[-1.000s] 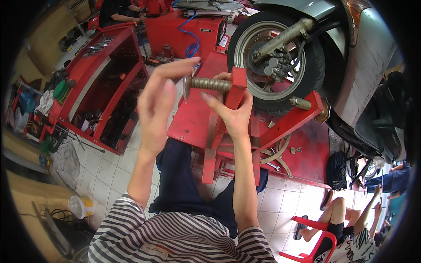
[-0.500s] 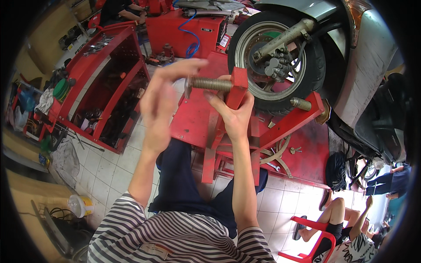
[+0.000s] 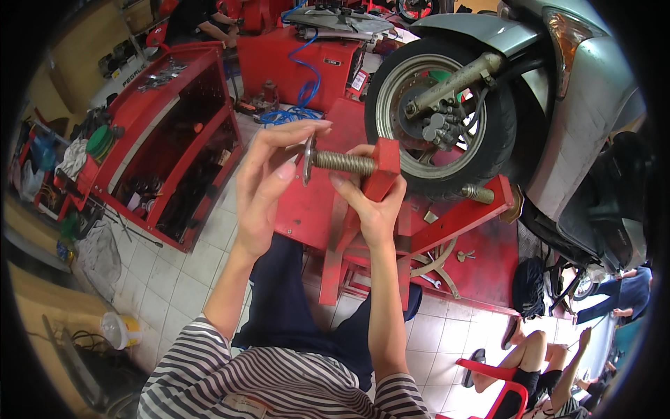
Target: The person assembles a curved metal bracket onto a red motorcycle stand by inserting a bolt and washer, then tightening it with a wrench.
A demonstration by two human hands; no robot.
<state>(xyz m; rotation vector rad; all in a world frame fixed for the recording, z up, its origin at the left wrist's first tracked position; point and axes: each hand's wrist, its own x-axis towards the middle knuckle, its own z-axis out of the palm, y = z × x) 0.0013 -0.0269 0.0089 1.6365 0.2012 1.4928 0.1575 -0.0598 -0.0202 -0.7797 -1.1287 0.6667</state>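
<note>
A threaded bolt (image 3: 343,162) with a flat round metal head (image 3: 308,160) runs sideways into the top end of a red steel arm (image 3: 388,159). That arm belongs to a red metal stand (image 3: 342,244) in front of my knees. My right hand (image 3: 377,213) wraps round the arm just below the bolt, thumb at the near side. Beside the round head is my left hand (image 3: 262,188), its fingers stretched out and the thumb apart. Its fingertips reach the head's upper edge; whether they touch cannot be made out. A second arm (image 3: 460,216) carries another bolt (image 3: 478,193).
A scooter's front wheel (image 3: 380,112) stands on a red platform (image 3: 488,258), where curved metal pieces (image 3: 443,269) and keys (image 3: 463,256) lie. To the left is a red tool cart (image 3: 178,140). A person sits on a red chair (image 3: 499,373) at lower right.
My left hand, blurred by motion before, is now sharper beside the bolt's round head, with its thumb lower and closer to it. My right hand keeps its hold on the red arm.
</note>
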